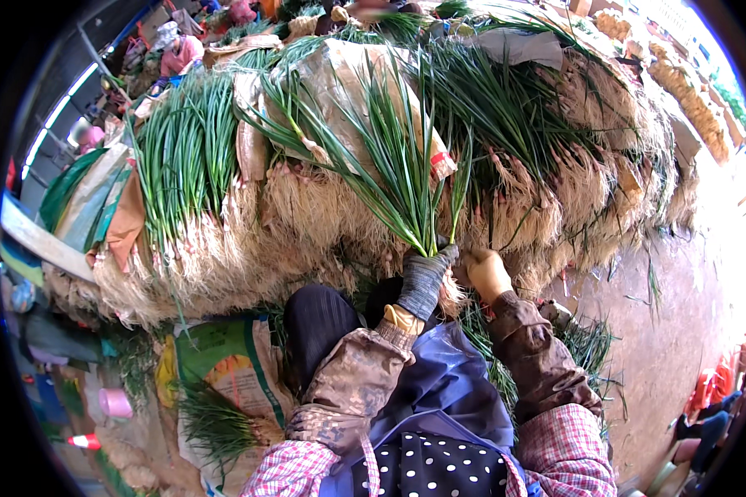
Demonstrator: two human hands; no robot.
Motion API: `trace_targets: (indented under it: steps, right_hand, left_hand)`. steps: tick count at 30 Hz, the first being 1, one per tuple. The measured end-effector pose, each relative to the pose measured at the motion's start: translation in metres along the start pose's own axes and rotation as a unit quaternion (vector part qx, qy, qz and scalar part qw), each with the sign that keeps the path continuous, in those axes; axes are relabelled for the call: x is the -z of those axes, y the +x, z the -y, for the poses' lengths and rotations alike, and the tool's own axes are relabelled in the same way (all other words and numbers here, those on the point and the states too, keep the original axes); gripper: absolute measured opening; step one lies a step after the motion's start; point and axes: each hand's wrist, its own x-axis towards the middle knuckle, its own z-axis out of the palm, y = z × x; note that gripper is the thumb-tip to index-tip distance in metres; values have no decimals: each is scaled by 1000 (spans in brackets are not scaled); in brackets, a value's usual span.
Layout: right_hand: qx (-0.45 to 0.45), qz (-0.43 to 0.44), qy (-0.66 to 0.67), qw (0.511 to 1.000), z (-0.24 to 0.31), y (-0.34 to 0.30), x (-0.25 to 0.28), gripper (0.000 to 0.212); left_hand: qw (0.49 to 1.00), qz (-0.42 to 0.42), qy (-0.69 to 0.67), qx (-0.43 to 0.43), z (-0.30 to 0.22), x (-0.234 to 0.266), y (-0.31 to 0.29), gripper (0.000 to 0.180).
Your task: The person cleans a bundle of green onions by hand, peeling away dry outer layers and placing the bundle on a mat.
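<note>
My left hand (427,277), in a grey knitted glove, is closed round the base of a small bunch of long-leaved green plants (398,166). Their narrow leaves fan upward, and pale roots (451,294) hang below the fist. Just to the right, my right hand (486,272) wears a yellowish glove and has its fingers curled closed beside the bunch. Whatever it pinches, if anything, is hidden. Beyond both hands lies a long heap of the same plants (186,157), with pinkish bases and stringy roots (307,207) toward me.
A tan sack (348,91) lies across the heap. Loose green leaves (584,344) lie by my right forearm. At lower left a plant bundle (215,418) rests on a green and white sack (224,356). Other people (178,54) sit at the far left; brown floor (646,331) extends right.
</note>
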Motion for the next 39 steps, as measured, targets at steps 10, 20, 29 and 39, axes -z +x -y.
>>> trace_targets:
  steps: [10, 20, 29, 39]
  right_hand:
    - [143, -268, -448, 841, 105, 57, 78, 33]
    - [311, -91, -247, 913, 40, -63, 21, 16]
    - [26, 8, 280, 960, 44, 6, 16, 39]
    - [-100, 144, 503, 846, 47, 16, 12, 19]
  left_hand:
    - [989, 68, -51, 121, 5, -3, 4, 13]
    - [990, 97, -51, 89, 2, 2, 5, 18]
    - [995, 64, 27, 72, -8, -5, -4, 10]
    - [995, 74, -64, 36, -14, -10, -11, 10]
